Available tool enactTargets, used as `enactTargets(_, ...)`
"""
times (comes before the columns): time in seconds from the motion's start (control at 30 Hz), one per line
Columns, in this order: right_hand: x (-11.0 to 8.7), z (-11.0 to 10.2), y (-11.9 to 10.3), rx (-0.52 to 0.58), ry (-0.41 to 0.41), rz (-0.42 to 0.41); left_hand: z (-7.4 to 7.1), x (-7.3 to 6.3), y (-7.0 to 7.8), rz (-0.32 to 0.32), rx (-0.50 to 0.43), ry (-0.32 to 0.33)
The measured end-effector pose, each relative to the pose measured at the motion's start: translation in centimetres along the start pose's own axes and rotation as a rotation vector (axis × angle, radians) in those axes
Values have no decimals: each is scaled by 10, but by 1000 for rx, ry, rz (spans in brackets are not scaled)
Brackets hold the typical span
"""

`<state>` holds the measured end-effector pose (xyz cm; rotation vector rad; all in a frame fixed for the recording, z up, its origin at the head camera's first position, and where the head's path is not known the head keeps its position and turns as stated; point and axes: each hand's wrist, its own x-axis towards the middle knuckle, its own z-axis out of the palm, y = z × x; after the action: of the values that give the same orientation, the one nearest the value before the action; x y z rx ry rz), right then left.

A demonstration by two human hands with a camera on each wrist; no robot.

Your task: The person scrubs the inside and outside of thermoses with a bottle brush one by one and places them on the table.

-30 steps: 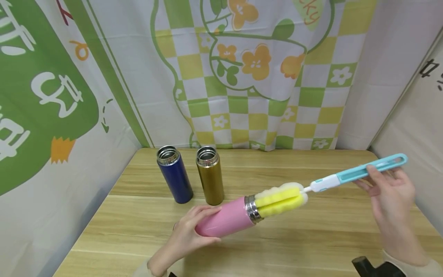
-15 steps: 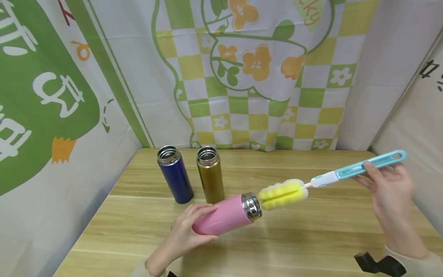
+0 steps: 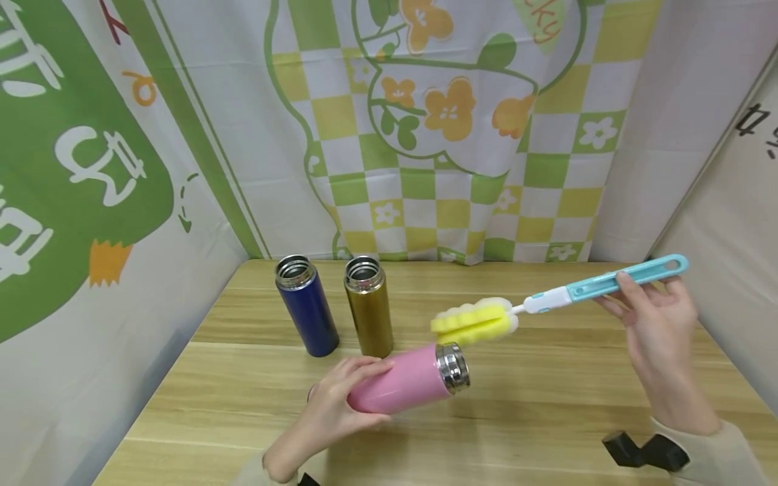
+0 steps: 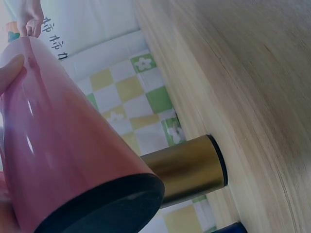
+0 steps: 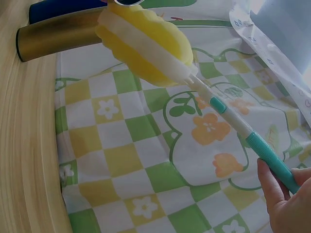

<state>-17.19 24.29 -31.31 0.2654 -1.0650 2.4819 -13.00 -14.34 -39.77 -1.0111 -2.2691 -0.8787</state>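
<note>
My left hand grips the lower part of a pink bottle, which is tilted with its steel-rimmed mouth pointing right. In the left wrist view the pink bottle shows its dark base. My right hand holds the turquoise handle of a bottle brush, thumb on top. The brush's yellow and white sponge head is outside the bottle, above and behind its mouth. The right wrist view shows the sponge head and the fingers on the handle.
A blue bottle and a gold bottle stand upright and uncapped behind the left hand, on a wooden table. A patterned curtain hangs along the table's back edge, with pale fabric walls at both sides.
The sponge head has come out of the pink bottle's mouth. The brush and right hand have since moved left and slightly up; the left hand still holds the bottle, shifted only slightly.
</note>
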Motion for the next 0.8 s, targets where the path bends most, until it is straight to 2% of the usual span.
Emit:
enactTargets(0.2, -1, 3, 1, 52, 16, 54, 3, 0, -1, -2, 10, -4)
enactTargets(0.5, -2, 0, 1, 104, 7, 109, 6, -1, -2, -53, 28, 6)
enactTargets(0.8, -2, -4, -1, 131, -52, 140, 7, -2, -6, -103, 27, 0)
